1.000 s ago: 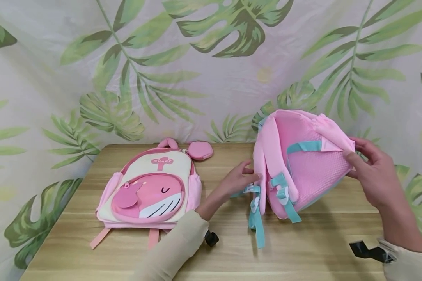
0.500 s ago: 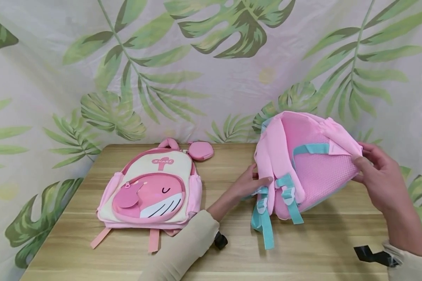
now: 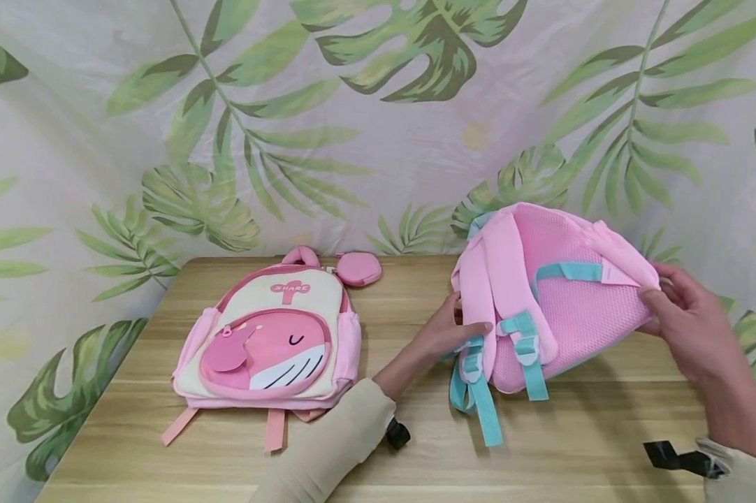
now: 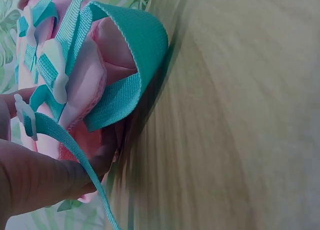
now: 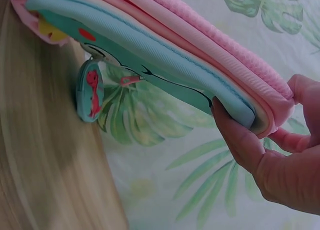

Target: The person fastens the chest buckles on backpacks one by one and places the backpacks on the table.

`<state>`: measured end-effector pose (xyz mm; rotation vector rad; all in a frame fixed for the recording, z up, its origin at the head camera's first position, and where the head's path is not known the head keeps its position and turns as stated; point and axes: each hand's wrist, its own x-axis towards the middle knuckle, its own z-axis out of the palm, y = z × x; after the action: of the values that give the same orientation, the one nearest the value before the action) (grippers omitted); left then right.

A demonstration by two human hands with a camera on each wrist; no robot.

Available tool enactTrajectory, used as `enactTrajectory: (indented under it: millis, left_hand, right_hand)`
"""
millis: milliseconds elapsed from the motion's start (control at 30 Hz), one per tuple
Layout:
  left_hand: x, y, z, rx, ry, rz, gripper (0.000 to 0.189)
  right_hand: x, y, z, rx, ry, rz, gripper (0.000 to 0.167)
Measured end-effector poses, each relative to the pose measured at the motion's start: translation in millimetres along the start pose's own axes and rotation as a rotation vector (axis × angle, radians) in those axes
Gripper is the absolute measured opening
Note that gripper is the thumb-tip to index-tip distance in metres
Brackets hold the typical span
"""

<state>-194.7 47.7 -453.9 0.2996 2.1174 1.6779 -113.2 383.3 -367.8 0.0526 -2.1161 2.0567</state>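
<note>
A pink backpack with teal trim [image 3: 598, 328] is held tilted at the right of the table, its mesh back and padded shoulder straps [image 3: 504, 269] facing me. My left hand [image 3: 444, 328] grips its left side by the strap ends, thumb in front. Teal webbing [image 4: 150, 49] with white buckles loops beside that hand in the left wrist view. My right hand [image 3: 699, 321] pinches the bag's right-hand corner between thumb and fingers. In the right wrist view the teal front [image 5: 165, 82] shows, and a small teal pouch [image 5: 90, 92] hangs from the bag.
A pink and cream backpack [image 3: 302, 293] with a whale pocket lies front up on the left of the wooden table [image 3: 416, 461]. A round pink pouch [image 3: 359, 269] lies by its top handle. Behind the table hangs a leaf-print cloth [image 3: 403, 154].
Both hands have shifted right with the teal-trimmed backpack, which sits slightly lower on its right side. The left hand has closed in on its left side by the straps. The whale backpack stays put.
</note>
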Motion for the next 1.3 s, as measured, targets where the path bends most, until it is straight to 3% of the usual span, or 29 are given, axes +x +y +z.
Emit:
enactTrajectory:
  millis: [200,467,567,800,967,1300]
  left_hand:
    - [-9.7,-1.6,-7.2,0.066,0.005,0.044,0.082]
    - [-18.7,0.7,-22.8,0.137,0.033,0.108,0.073]
    - [-21.6,2.9,-29.9,0.184,0.054,0.099,0.079]
    - [-32.2,7.7,-47.0,0.289,0.128,0.035,0.088]
    - [-39.4,5.9,-53.7,0.313,0.169,0.0,0.093]
    - [-49.7,6.0,-60.9,0.38,0.205,-0.039,0.094]
  right_hand:
    - [1.8,8,-6,-0.073,-0.027,0.076,0.028]
    - [1.5,23,-3,-0.06,-0.123,0.115,0.033]
    - [0.6,29,1,-0.089,-0.159,0.121,0.034]
    - [0.5,44,17,-0.282,-0.219,0.16,0.032]
    - [-1.1,54,28,-0.4,-0.26,0.198,0.05]
    - [-8.2,68,34,-0.396,-0.318,0.243,0.056]
